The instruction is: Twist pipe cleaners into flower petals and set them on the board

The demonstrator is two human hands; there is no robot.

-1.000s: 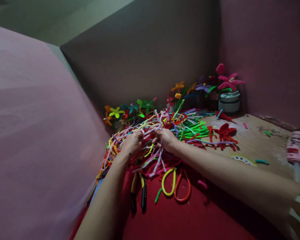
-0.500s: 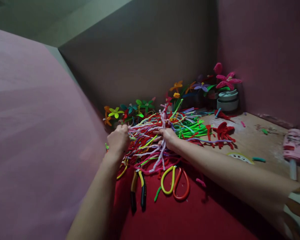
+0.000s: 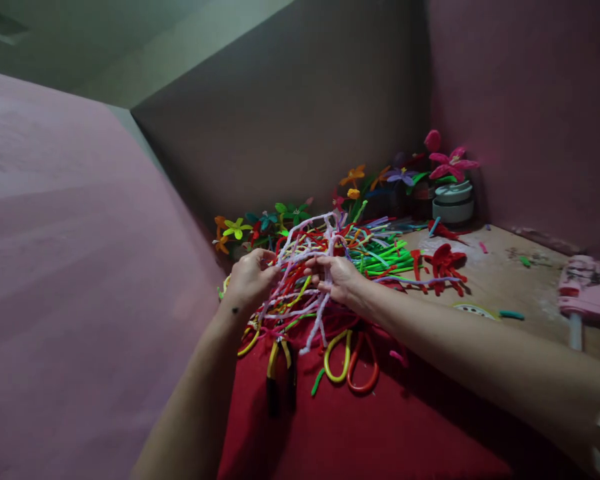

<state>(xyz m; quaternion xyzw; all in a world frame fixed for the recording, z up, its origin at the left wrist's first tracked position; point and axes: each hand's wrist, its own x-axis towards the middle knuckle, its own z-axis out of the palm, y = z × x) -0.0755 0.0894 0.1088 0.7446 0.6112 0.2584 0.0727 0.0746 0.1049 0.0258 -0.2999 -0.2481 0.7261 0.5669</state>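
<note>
My right hand (image 3: 341, 277) is closed on a bundle of twisted pale pink pipe cleaners (image 3: 322, 313), whose ends stick out above and below the fingers. Just left of it, my left hand (image 3: 253, 279) pinches pale pink pipe cleaner strands with thumb and fingers; the exact grip is partly hidden. One pale strand arches up between the hands. Under both hands lies a heap of loose pipe cleaners (image 3: 380, 257) in red, green, yellow and purple. Black-and-yellow pliers (image 3: 272, 367) and scissors with yellow and red handles (image 3: 363, 373) lie in front on the red cloth (image 3: 420, 433).
Pipe cleaner flowers (image 3: 236, 228) line the back wall, with a pink one (image 3: 453, 164) by a grey-green round container (image 3: 453, 203). A pink glue gun (image 3: 587, 287) lies far right. Red pieces (image 3: 446, 263) sit on the table. A pink wall (image 3: 80, 267) rises at left.
My left hand has moved right, closer to my right hand, and turned with its thumb towards it. A pale strand now arches above the hands. The camera view has shifted slightly.
</note>
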